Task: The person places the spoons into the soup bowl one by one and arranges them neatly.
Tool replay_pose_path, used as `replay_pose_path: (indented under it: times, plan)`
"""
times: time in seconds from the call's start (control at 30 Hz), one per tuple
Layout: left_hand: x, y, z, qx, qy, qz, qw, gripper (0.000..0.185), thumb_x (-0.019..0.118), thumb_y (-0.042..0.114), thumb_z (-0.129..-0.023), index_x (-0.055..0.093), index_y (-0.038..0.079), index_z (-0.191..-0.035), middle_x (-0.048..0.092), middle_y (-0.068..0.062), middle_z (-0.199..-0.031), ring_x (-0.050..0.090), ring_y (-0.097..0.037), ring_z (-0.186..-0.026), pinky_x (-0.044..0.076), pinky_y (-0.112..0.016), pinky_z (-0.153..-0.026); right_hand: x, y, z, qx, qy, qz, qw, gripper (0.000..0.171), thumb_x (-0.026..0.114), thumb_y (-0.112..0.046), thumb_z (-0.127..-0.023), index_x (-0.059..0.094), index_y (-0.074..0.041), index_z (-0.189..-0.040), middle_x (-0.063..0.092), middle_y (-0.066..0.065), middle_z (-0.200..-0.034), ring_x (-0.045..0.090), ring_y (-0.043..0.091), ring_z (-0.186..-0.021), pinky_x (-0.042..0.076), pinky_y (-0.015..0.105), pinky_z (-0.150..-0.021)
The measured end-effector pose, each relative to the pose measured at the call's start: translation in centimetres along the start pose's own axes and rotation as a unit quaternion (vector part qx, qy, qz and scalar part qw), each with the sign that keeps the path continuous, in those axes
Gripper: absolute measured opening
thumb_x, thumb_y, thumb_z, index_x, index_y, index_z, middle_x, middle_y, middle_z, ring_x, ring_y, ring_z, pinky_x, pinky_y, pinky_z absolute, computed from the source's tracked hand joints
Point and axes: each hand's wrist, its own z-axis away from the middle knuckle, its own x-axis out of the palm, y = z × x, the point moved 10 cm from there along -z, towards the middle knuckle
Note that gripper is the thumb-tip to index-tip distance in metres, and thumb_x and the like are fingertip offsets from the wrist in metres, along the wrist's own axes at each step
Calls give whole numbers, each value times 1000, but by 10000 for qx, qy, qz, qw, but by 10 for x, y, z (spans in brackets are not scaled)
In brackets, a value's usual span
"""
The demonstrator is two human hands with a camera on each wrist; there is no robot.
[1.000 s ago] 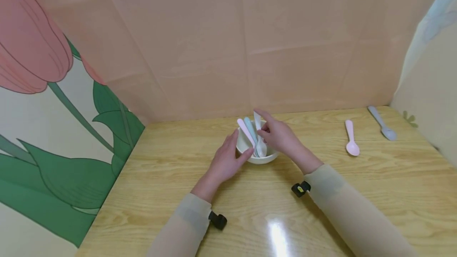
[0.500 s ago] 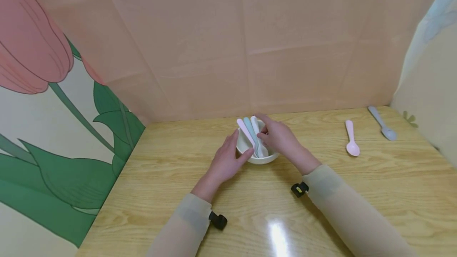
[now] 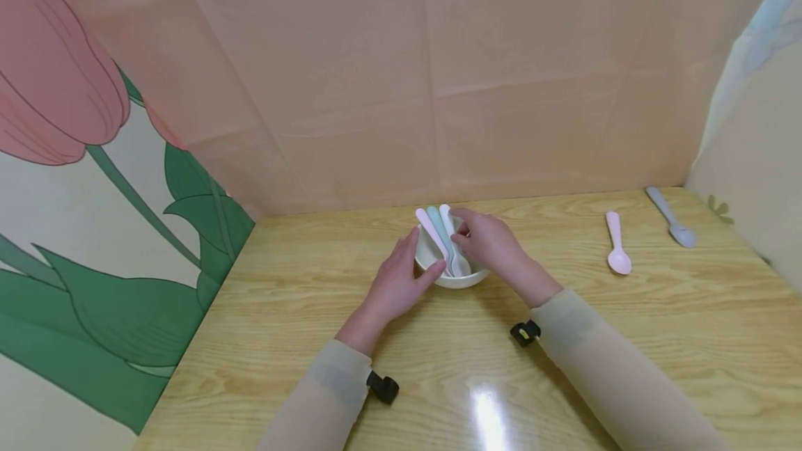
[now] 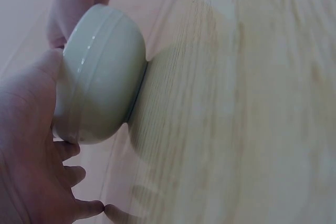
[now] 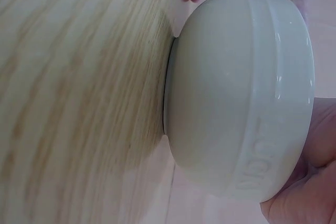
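A white bowl stands on the wooden table with several spoons leaning in it. My left hand grips the bowl's near left side, thumb at the front rim and fingers along the left. In the bowl a pink spoon leans leftmost, a blue-green spoon beside it, then a white spoon. My right hand reaches over the right rim, thumb and fingers bent at the white spoon's handle. The right wrist view shows the bowl's outer wall up close, with the spoons hidden behind it.
Another pink spoon lies on the table to the right. Beyond it, near the back right corner, lies a grey-blue spoon. A peach backdrop rises directly behind the table's far edge.
The white spoon's handle has tipped slightly left and come to lean beside the blue-green one. My right index finger has drawn back a little from its tip. The left hand stays on the bowl.
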Motion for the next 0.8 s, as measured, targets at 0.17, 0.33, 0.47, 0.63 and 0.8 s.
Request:
replay_pose_path:
  times: [0.17, 0.33, 0.47, 0.63, 0.8]
  plan:
    - [0, 1, 0, 22, 13, 4, 10000, 104, 45, 81, -106, 7, 18, -180, 19, -13, -183, 14, -33, -168, 22, -62, -131, 0, -1, 0, -3, -15, 29, 10000, 56, 74, -11, -108, 55, 0, -159, 79, 18, -114, 75, 30, -95, 63, 42, -79]
    - [-1, 1, 0, 25, 16, 21, 10000, 104, 46, 79, -106, 8, 16, -179, 18, -13, -183, 14, -34, -168, 22, -63, -131, 1, -1, 0, 24, -49, -4, 10000, 55, 74, -12, -108, 55, 0, -159, 79, 18, -116, 75, 30, -96, 63, 42, -79]
    - [-1, 0, 0, 37, 45, 38, 10000, 103, 48, 77, -107, 10, 14, -179, 19, -14, -183, 15, -34, -168, 22, -64, -131, 0, 1, 1, 89, -74, -130, 9998, 55, 72, -13, -109, 54, -2, -160, 78, 18, -119, 74, 29, -97, 63, 40, -78]
    - [-1, 1, 0, 47, 69, 14, 10000, 102, 48, 77, -107, 10, 14, -179, 19, -13, -183, 15, -34, -168, 23, -63, -130, -4, 3, 2, 79, -10, -287, 9996, 54, 71, -13, -110, 55, -2, -160, 77, 19, -122, 75, 28, -97, 63, 39, -78]
    - [-1, 1, 0, 55, 43, 2, 10000, 105, 45, 80, -106, 10, 14, -179, 19, -13, -183, 15, -35, -168, 23, -64, -130, -11, 1, 3, 52, 60, -428, 9991, 53, 71, -12, -110, 55, 0, -159, 77, 20, -120, 76, 26, -89, 64, 40, -76]
